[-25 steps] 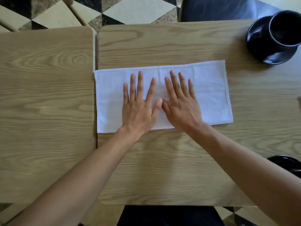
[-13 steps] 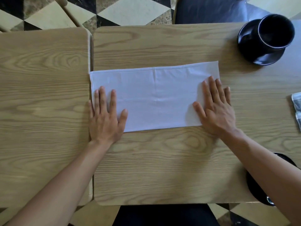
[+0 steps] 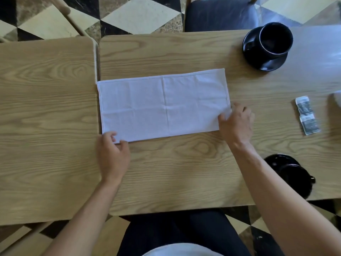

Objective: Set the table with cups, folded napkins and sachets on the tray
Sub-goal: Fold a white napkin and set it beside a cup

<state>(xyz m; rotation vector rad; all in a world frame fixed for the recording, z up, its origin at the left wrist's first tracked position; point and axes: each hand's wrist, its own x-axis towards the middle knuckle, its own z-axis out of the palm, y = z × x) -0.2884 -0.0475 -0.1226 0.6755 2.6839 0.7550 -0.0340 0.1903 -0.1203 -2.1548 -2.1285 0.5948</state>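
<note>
A white cloth napkin (image 3: pixel 162 104) lies flat on the wooden table (image 3: pixel 184 172), folded into a long rectangle. My left hand (image 3: pixel 112 154) pinches its near left corner between thumb and fingers. My right hand (image 3: pixel 236 124) pinches its near right corner. A black cup on a black saucer (image 3: pixel 267 45) stands at the far right. Another black cup and saucer (image 3: pixel 293 172) sit near the right front edge, partly behind my right forearm. Two printed sachets (image 3: pixel 307 115) lie at the right.
A second wooden table (image 3: pixel 46 126) butts against the left side with a narrow gap between. A dark cushioned chair (image 3: pixel 221 13) stands beyond the far edge. A pale blurred object (image 3: pixel 337 100) shows at the right border.
My hands slid outward from the napkin's middle to its ends, then drew back to its near corners. The fingers, flat before, now curl onto the corners.
</note>
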